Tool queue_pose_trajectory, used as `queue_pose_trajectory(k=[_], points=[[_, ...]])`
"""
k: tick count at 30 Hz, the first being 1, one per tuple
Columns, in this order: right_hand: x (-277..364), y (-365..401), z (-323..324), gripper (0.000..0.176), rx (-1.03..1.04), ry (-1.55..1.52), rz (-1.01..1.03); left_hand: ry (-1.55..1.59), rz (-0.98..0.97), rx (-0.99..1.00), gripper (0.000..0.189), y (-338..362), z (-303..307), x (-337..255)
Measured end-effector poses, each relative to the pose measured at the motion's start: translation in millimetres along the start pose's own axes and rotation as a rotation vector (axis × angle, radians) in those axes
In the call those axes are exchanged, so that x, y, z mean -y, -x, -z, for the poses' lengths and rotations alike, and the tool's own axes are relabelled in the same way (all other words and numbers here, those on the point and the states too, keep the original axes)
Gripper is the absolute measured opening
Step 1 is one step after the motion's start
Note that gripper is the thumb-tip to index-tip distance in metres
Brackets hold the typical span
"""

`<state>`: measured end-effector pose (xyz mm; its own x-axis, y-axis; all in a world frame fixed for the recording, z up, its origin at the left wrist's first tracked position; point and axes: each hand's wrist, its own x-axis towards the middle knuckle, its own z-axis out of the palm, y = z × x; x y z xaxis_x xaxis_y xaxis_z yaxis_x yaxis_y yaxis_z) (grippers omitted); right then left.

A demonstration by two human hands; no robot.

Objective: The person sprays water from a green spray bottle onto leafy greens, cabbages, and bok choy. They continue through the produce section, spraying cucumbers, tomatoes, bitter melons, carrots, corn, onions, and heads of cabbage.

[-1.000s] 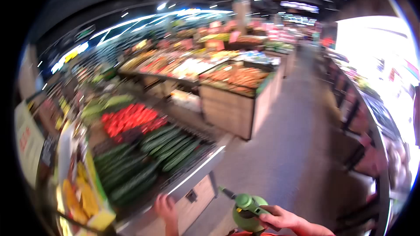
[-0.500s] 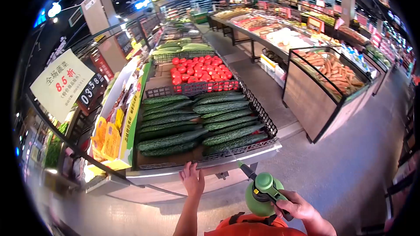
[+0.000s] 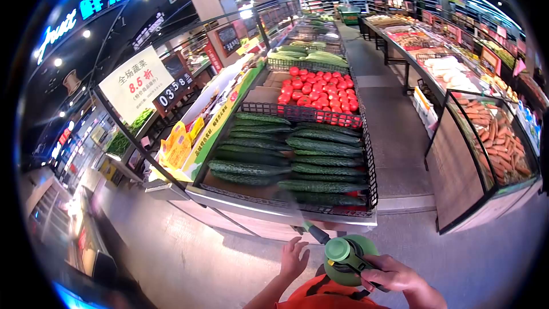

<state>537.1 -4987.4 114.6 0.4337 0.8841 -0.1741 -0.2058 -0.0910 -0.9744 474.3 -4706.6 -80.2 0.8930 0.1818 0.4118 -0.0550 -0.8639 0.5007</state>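
My right hand (image 3: 394, 274) is wrapped round the handle of a green pump spray bottle (image 3: 351, 252). Its dark nozzle points forward and left, and a faint pale mist (image 3: 295, 209) spreads from the tip over the near cucumbers. Two rows of long dark green cucumbers (image 3: 326, 151) lie in the front of the display, with a black plastic crate edge (image 3: 372, 177) along their right side. Left of the bottle, my left hand (image 3: 293, 258) is open and holds nothing, its fingers spread just below the stand's front edge (image 3: 240, 206).
Red tomatoes (image 3: 317, 94) fill the section behind the cucumbers, with pale green squashes (image 3: 326, 59) farther back. A wooden bin of carrots (image 3: 497, 146) stands at the right across an aisle. On the left are yellow bags (image 3: 178, 146) and a paper price sign (image 3: 136, 84).
The view has swung left, so the display sits farther right. My left hand has come off the stand's front edge. Mist shows more clearly at the nozzle, which my right hand still holds toward the cucumbers.
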Motion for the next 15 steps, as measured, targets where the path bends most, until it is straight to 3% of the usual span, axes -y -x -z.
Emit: queue_pose_trajectory(k=[6,15], points=[[7,-15,55,0.026,0.073,0.025,-0.101,0.017,-0.003,-0.155,0.021,-27,-21,-25],[51,-23,107,0.03,-0.163,-0.039,-0.252,0.207,-0.18,-0.12,0.023,-99,-79,-58]])
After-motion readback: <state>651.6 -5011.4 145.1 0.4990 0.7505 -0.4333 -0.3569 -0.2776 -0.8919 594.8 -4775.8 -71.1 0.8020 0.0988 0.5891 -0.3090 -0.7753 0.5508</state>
